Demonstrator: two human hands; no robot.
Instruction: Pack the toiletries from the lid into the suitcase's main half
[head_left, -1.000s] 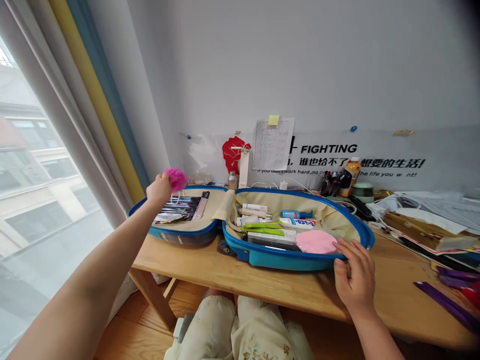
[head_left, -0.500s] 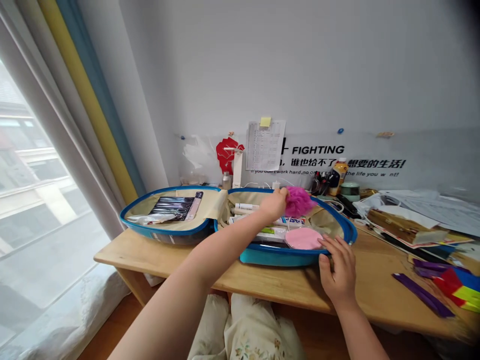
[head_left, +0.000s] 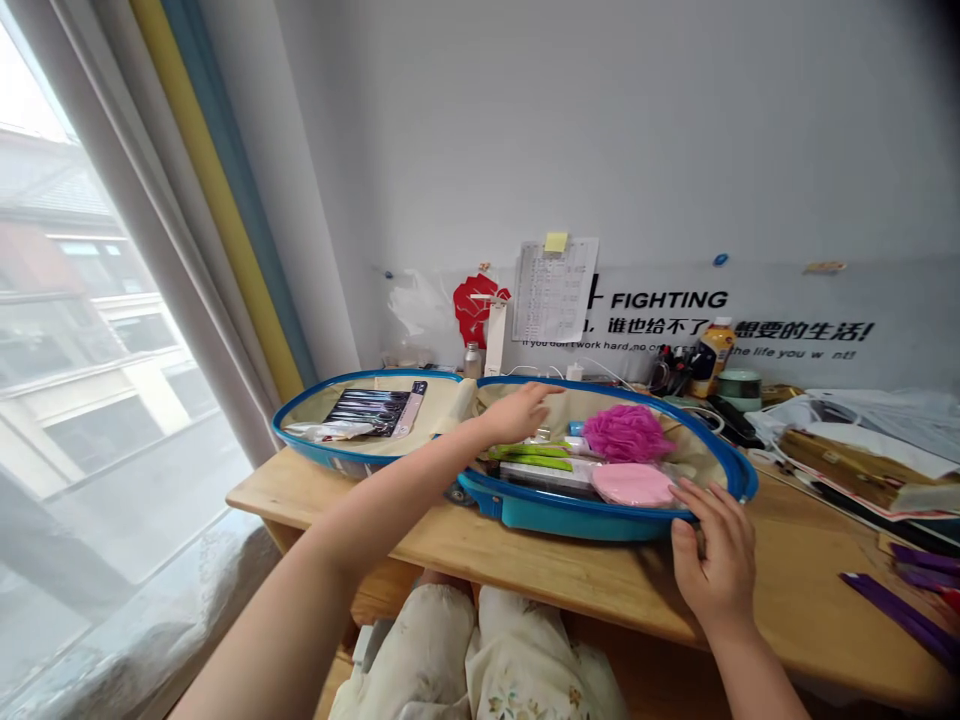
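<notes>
A blue hard-shell suitcase (head_left: pixel 577 520) with a beige lining lies unfolded on the wooden desk. My left hand (head_left: pixel 517 413) hovers over its right half, fingers stretched out and holding nothing. To the right of those fingers a magenta bath pouf (head_left: pixel 628 434) rests among the packed items. My right hand (head_left: pixel 716 545) lies with spread fingers on the front right rim, its fingertips beside a flat pink round item (head_left: pixel 634 484). Green-and-white packets (head_left: pixel 532 456) sit left of the pink item. In the left half is a flat dark set of slim metal tools (head_left: pixel 375 410).
Papers and a brown pouch (head_left: pixel 844 465) cover the right of the desk (head_left: pixel 795 580), with purple strips (head_left: pixel 900 615) nearer me. An orange bottle (head_left: pixel 712 357), pens and a green jar (head_left: pixel 739 388) stand behind the suitcase. Curtains (head_left: pixel 217 200) and a window are at left.
My left hand has let go of the bath pouf and drawn back to the left. The pouf now lies in the suitcase. My right hand stays at the rim; the view has turned slightly left.
</notes>
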